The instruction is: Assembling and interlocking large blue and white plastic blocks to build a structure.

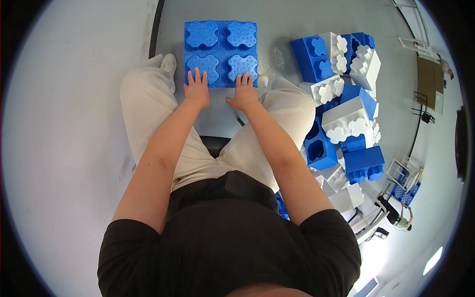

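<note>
Before my knees stands a square of blue foam building bricks (222,69) with clover-shaped studs on top. A straight line crosses it between the far and near stud rows, like two bricks set edge to edge. My left hand (197,89) lies palm down at the near left corner, its fingertips on the near left stud (206,67). On the near right stud (243,64) rest the fingers of my right hand (244,91), thumb spread out to the side. Neither hand is closed around anything. The undersides of the bricks are hidden.
To my right lies a heap of blue bricks (308,55) and white bricks (345,115), tumbled at several angles. A white wall (74,111) runs along my left. Far right, a person (402,221) is near a blue crate (406,189) and a white metal frame (402,170).
</note>
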The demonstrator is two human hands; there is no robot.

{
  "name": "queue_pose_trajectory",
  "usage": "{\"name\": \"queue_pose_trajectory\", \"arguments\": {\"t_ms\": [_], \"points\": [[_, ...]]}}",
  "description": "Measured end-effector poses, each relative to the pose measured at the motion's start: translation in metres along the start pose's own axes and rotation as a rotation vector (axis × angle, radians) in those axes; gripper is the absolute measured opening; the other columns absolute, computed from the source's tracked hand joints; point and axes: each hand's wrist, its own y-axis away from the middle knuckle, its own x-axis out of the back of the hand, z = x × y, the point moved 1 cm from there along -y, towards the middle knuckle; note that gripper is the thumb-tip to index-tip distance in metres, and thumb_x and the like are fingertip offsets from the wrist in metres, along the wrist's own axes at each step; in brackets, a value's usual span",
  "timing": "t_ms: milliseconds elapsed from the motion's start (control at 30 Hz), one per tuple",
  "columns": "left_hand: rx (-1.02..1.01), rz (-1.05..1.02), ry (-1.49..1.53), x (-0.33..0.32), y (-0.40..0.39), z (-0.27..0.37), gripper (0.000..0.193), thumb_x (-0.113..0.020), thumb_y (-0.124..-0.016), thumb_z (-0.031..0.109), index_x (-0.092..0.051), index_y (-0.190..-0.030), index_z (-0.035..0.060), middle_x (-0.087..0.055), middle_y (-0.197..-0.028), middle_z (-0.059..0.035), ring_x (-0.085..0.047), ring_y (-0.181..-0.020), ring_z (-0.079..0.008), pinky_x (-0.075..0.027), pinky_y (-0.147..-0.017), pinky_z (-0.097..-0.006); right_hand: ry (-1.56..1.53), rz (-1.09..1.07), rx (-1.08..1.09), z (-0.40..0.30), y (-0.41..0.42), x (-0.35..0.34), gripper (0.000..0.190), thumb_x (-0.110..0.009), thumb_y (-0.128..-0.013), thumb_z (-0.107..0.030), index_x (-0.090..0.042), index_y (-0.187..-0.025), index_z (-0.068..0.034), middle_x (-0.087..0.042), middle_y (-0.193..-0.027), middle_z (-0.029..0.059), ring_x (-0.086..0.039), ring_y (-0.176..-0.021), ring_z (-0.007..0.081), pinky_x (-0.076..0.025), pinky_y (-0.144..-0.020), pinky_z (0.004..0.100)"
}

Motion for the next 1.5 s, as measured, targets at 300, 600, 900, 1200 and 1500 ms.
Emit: {"name": "queue_pose_trajectory", "arguments": {"t_ms": [300, 600, 900, 1200, 1500], "points": [[0.010, 0.005, -0.021, -0.001, -0.001, 0.000, 0.102, -0.073, -0.079, 0.028, -0.008, -0.156, 0.0106, 0.001, -0.161, -0.0192, -0.007, -0.148, -0.0412, -0.033, -0.110, -0.0540, 0.006, -0.017, 0.000, -0.001, -0.001, 0.000, 0.106, -0.068, -0.075, -0.056, -0.022, -0.149, 0.005, -0.018, -0.154, 0.0320, -0.019, -0.143, 0.0484, -0.029, -0.114, 0.0453], [0.027, -0.006, -0.061, -0.004, -0.004, 0.001, 0.104, -0.074, -0.080, 0.035, -0.007, -0.155, 0.0113, 0.001, -0.161, -0.0187, -0.007, -0.148, -0.0406, -0.035, -0.110, -0.0531, 0.009, -0.043, -0.002, -0.003, -0.001, 0.003, 0.110, -0.071, -0.075, -0.056, -0.019, -0.150, 0.006, -0.016, -0.155, 0.0315, -0.018, -0.143, 0.0475, -0.041, -0.105, 0.0464], [0.008, -0.039, 0.008, 0.004, 0.000, -0.002, 0.101, -0.070, -0.079, 0.021, -0.006, -0.156, 0.0101, 0.003, -0.161, -0.0194, -0.003, -0.148, -0.0415, -0.031, -0.112, -0.0526, 0.005, -0.037, -0.010, -0.007, -0.003, 0.002, 0.109, -0.070, -0.074, -0.056, -0.021, -0.149, 0.006, -0.017, -0.154, 0.0322, -0.019, -0.143, 0.0491, -0.034, -0.111, 0.0459], [0.002, -0.028, 0.005, -0.002, -0.005, -0.004, 0.099, -0.069, -0.079, 0.019, -0.006, -0.156, 0.0106, 0.002, -0.161, -0.0191, -0.005, -0.148, -0.0418, -0.033, -0.111, -0.0528, 0.037, -0.047, -0.010, -0.010, -0.003, 0.002, 0.110, -0.069, -0.074, -0.057, -0.020, -0.149, 0.008, -0.016, -0.154, 0.0340, -0.020, -0.142, 0.0492, -0.037, -0.108, 0.0462], [0.003, -0.019, 0.006, -0.004, -0.006, -0.004, 0.098, -0.068, -0.080, 0.020, -0.007, -0.156, 0.0105, 0.002, -0.161, -0.0190, -0.006, -0.148, -0.0419, -0.033, -0.111, -0.0530, 0.047, -0.045, -0.024, -0.012, -0.003, 0.005, 0.110, -0.070, -0.074, -0.056, -0.019, -0.149, 0.008, -0.016, -0.154, 0.0339, -0.020, -0.142, 0.0497, -0.039, -0.106, 0.0475]]}}
